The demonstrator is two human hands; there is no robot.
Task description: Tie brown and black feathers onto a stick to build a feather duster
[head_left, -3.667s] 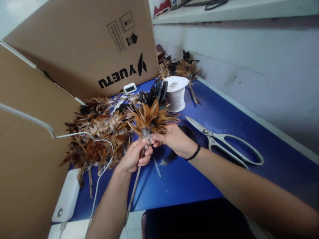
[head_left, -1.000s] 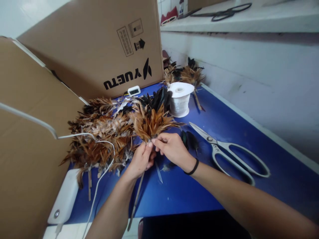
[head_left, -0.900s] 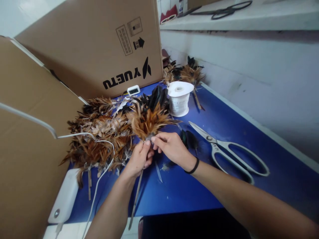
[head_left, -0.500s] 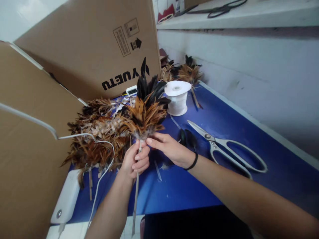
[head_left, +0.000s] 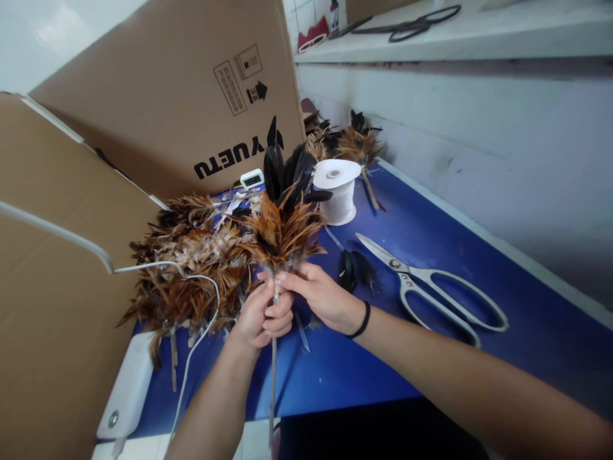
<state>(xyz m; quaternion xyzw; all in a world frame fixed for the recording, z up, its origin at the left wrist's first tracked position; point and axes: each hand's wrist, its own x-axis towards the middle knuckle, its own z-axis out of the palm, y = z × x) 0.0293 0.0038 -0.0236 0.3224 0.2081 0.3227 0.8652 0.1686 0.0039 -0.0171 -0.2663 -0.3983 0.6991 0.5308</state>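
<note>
Gripping the thin stick [head_left: 273, 370] just below its feathered head, the left hand [head_left: 268, 314] was curled closed around it; the right hand [head_left: 328, 297] was partly curled, its thumb pressed to the base of the feather bundle [head_left: 283, 236] and most of its other fingers hidden behind. Whether it also pinched a thread could not be told. The bundle stood upright above both hands, over the blue table [head_left: 364, 364].

If that pinch slackened, the quills could well splay or slip down the stick; a loose left grip might let the stick twist. Right beyond stood the white spool [head_left: 338, 201], and a careless push could knock it over. The open scissors [head_left: 407, 271] lay near the right forearm, where a sweep of the arm might catch them. Leftward, the white cable [head_left: 215, 300] looked likely to snag the left forearm or the feather pile [head_left: 191, 262].
</note>
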